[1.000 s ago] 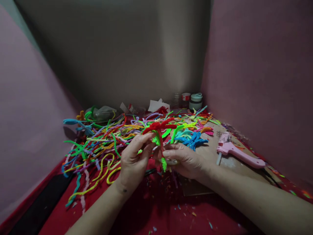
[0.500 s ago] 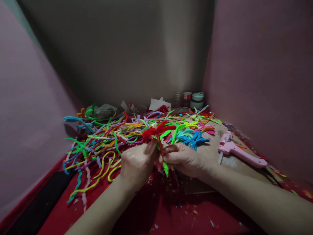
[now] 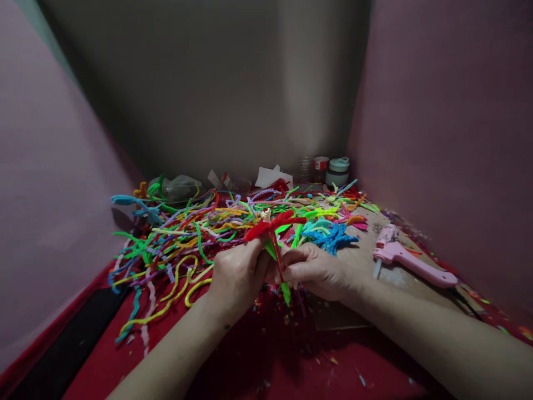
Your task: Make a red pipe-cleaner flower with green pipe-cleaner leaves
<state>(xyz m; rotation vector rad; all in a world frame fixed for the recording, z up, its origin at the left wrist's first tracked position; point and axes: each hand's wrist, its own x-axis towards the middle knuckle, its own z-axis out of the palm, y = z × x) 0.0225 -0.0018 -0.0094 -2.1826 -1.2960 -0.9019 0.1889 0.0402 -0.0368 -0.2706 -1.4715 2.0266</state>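
Observation:
A pipe-cleaner flower (image 3: 275, 223) with red petals, a pale centre and a thin red stem is held between my two hands at the middle of the view. My left hand (image 3: 238, 272) is closed round the part just under the petals. With thumb and fingers pinched, my right hand (image 3: 308, 271) grips the stem lower down. A bright green leaf-like piece (image 3: 285, 293) pokes out below my fingers. Another green strip shows along the stem under the petals. My fingertips partly hide the stem.
Many coloured pipe cleaners (image 3: 195, 222) lie heaped behind my hands. Blue pieces (image 3: 335, 239) sit right of the flower. A pink glue gun (image 3: 406, 258) rests on a brown board (image 3: 353, 311) at the right. A lidded cup (image 3: 337, 171) and white papers (image 3: 270, 176) stand by the wall.
The flower has tilted and shifted slightly right, and my left hand has moved up closer to the petals. My right hand still pinches the stem.

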